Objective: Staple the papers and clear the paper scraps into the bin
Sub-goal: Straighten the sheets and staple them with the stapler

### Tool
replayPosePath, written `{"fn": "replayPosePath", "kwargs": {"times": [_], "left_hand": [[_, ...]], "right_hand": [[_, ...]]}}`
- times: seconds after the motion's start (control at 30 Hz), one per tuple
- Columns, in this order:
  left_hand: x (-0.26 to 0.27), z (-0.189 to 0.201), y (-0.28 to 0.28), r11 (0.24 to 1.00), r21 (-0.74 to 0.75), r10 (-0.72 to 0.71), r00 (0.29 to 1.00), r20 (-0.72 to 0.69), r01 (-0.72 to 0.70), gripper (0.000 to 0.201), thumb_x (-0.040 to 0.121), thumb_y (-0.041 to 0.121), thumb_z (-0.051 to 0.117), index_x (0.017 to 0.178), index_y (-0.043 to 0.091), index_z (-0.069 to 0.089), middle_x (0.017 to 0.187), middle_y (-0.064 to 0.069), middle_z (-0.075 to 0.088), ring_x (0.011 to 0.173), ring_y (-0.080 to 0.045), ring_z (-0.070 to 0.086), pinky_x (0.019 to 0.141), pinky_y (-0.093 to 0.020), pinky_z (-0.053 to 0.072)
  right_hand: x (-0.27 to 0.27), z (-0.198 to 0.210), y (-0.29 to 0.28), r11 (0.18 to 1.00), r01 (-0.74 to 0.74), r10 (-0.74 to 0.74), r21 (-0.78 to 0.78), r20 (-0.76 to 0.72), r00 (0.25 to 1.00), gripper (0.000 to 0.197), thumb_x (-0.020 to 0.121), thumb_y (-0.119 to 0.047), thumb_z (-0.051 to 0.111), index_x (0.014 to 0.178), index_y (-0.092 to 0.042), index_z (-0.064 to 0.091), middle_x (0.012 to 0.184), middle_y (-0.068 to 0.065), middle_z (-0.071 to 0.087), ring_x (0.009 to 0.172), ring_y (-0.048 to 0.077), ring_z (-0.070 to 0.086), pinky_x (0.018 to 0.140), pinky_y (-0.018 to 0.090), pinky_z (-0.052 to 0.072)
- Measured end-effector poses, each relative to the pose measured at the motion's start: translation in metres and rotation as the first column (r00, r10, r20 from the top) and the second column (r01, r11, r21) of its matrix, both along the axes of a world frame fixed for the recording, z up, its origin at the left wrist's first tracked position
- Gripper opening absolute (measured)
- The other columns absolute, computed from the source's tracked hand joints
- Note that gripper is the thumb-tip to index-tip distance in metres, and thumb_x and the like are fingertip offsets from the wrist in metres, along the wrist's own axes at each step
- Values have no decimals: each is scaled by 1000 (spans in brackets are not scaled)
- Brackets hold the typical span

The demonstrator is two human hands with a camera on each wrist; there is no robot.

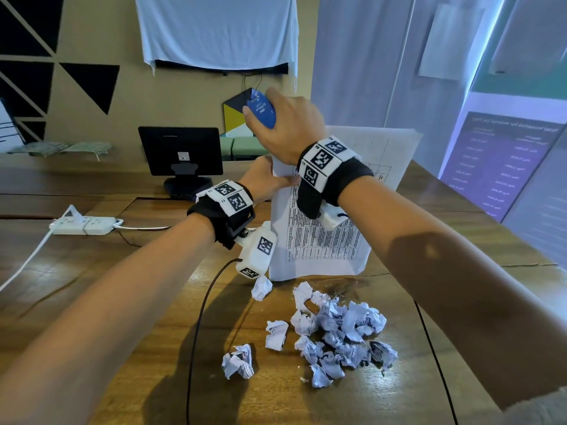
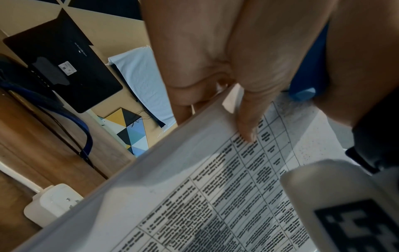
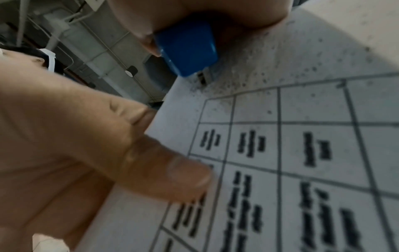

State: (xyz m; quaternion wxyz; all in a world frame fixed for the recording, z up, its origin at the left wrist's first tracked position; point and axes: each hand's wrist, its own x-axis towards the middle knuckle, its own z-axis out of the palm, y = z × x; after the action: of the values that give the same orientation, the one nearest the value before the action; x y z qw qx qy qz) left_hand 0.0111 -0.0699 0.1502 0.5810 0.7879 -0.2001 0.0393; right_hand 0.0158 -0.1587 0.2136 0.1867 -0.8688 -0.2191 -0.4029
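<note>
A stack of printed papers with tables stands nearly upright on the wooden table. My left hand pinches the stack near its top left corner, thumb on the front sheet. My right hand grips a blue stapler at the papers' top corner; in the right wrist view the stapler has its metal nose on the papers beside the left thumb. Several crumpled paper scraps lie on the table in front of the stack. No bin is in view.
A black monitor stands behind the papers, its back toward me. A white power strip with a cable lies at the left. Black cables cross the table by the scraps. A glass wall runs along the right side.
</note>
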Motion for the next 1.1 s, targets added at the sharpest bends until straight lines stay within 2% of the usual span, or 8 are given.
{"fn": "replayPosePath", "kwargs": {"times": [0.1,0.33,0.5,0.6,0.67,0.8,0.97,1.1], "left_hand": [[-2,1,-2,1000,16,-6,999,33,6,35,82,-4,64,116,-8,56,119,-22,63,106,-33,62,96,-46,49],[0,2,-2,1000,-21,-13,999,38,14,36,84,-11,58,118,1,53,108,-8,61,70,12,61,72,-13,52],[0,6,-3,1000,30,-10,1000,-5,10,36,84,1,65,119,-5,57,122,-21,62,110,-30,61,99,-43,47],[3,6,-7,999,28,43,998,-42,-42,37,85,4,64,120,-5,57,122,-20,62,106,-25,62,97,-38,48],[2,6,-10,999,-5,47,997,-53,-48,38,85,2,64,122,-4,57,125,-21,61,111,-28,61,99,-38,47],[-6,8,-18,992,-123,30,996,-83,-40,37,86,8,64,122,1,58,128,-17,60,111,-25,59,103,-38,45],[-2,11,-24,963,-249,84,994,-74,-101,37,62,49,76,89,24,68,111,-12,69,108,-32,64,96,-50,50],[-3,15,-28,938,-335,84,996,-42,-94,29,65,42,76,84,24,64,99,-7,69,102,-30,64,94,-46,52]], "right_hand": [[2,-2,0,1000,13,-13,4,11,1000,41,89,-54,44,84,-14,52,58,-8,45,53,16,47,51,25,31],[5,-1,3,1000,-10,11,11,-42,999,32,88,-49,49,79,-19,42,54,-11,38,47,4,36,45,19,26],[5,11,-2,998,-45,48,43,-73,996,34,90,-51,46,79,-18,48,54,-10,41,48,3,39,51,23,29],[-7,29,-14,932,-220,261,290,-111,959,29,94,-44,46,102,-17,52,66,-13,52,49,-5,46,53,13,36],[-20,41,-28,821,-308,363,480,-23,931,18,96,-37,46,95,-20,45,63,-11,52,42,-7,46,51,10,40],[-46,54,-71,726,-280,257,628,130,958,17,95,-36,45,83,-24,43,60,-15,44,45,-10,44,61,13,42],[-67,-6,-153,861,-65,110,505,-61,992,37,94,-47,39,103,-11,42,65,-8,50,49,-4,48,57,19,45],[-88,-102,-228,973,220,-166,75,-443,881,39,94,-50,38,92,-11,35,61,1,49,47,11,46,55,29,34]]}}
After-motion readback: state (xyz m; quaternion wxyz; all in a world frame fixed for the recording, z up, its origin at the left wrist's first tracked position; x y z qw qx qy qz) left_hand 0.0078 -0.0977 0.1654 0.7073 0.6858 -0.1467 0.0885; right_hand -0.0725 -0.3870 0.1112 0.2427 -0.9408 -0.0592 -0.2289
